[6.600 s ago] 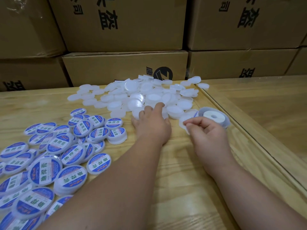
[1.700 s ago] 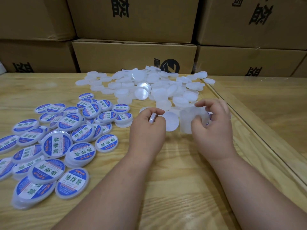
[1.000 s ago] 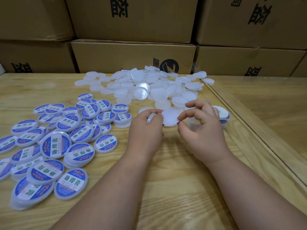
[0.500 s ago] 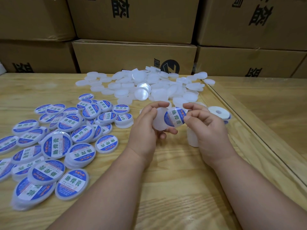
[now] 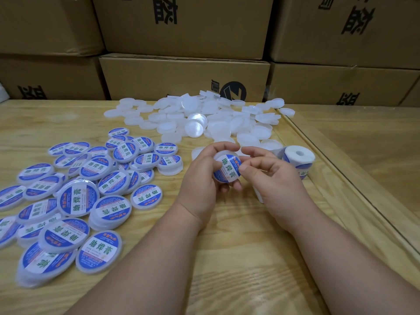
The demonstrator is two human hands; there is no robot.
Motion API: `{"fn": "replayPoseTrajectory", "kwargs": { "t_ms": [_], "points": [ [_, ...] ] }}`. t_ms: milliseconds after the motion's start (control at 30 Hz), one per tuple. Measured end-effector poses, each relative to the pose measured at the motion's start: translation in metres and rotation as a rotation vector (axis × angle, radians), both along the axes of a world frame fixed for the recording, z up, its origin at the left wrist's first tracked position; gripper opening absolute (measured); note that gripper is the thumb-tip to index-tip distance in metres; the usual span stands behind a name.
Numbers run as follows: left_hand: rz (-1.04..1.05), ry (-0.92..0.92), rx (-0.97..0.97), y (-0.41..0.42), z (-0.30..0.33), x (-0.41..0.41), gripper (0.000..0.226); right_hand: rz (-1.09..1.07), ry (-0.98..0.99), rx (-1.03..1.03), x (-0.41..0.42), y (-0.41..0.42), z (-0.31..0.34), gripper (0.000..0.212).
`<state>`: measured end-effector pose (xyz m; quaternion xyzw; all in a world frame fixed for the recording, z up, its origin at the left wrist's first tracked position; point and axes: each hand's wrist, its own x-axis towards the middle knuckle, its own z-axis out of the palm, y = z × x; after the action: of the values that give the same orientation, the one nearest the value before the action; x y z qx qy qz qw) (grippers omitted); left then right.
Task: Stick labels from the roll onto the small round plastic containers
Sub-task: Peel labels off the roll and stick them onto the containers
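On the left of the wooden table (image 5: 238, 258), a pile of labelled containers (image 5: 75, 196) is spread out. In the middle, one small round container (image 5: 227, 168) is held up by the left hand (image 5: 202, 178), fingers curled round its rim. Its blue label (image 5: 228, 170) is touched by the right hand (image 5: 272, 176), fingers loosely bent. Plain white containers (image 5: 204, 119) are piled far back. The label roll (image 5: 297, 159) is seen on the right.

Brown cardboard boxes (image 5: 181, 26) stood stacked along the far edge of the wooden table (image 5: 238, 258) — black characters printed on them.
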<state>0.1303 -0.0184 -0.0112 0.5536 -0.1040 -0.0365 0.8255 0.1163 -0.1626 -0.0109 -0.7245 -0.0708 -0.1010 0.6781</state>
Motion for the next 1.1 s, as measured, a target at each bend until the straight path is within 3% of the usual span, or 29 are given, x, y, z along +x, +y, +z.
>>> {"fn": "replayPoseTrajectory", "kwargs": {
  "t_ms": [733, 1100],
  "points": [
    [0.011, 0.006, 0.076, -0.0004, 0.0041, -0.0022, 0.049, -0.029, 0.007, 0.012, -0.001, 0.0015, 0.0011, 0.019],
    [0.17, -0.033, 0.214, -0.0042, -0.0004, -0.0024, 0.045, -0.025, -0.029, 0.027, -0.0035, 0.0027, 0.0032, 0.028]
  ]
}}
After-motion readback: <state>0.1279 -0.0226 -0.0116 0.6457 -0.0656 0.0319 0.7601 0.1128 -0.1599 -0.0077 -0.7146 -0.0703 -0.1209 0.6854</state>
